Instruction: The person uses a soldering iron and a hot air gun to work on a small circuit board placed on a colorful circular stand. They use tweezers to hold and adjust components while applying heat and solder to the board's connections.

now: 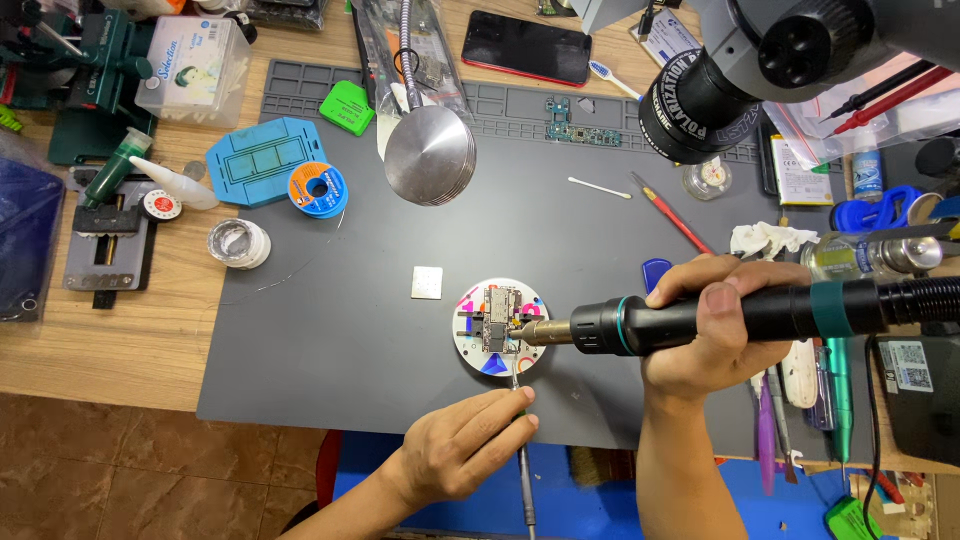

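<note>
My right hand (715,325) grips a black hot-air gun handle (700,318) laid sideways. Its metal nozzle (545,333) points left at a small circuit board (499,318). The board is clamped on a round white holder (500,327) in the middle of the grey mat (330,340). My left hand (465,445) holds thin tweezers (523,455) near the mat's front edge, and their tip reaches up to the board's lower right side beside the nozzle. A small square metal shield (427,282) lies left of the holder.
A round metal lamp head (430,155) on a flexible arm hangs over the mat. A microscope lens (700,105) looms at top right. A solder spool (318,188), a tin (239,243), a phone (525,47), a red-handled tool (672,215) and more tools at the right surround the work spot.
</note>
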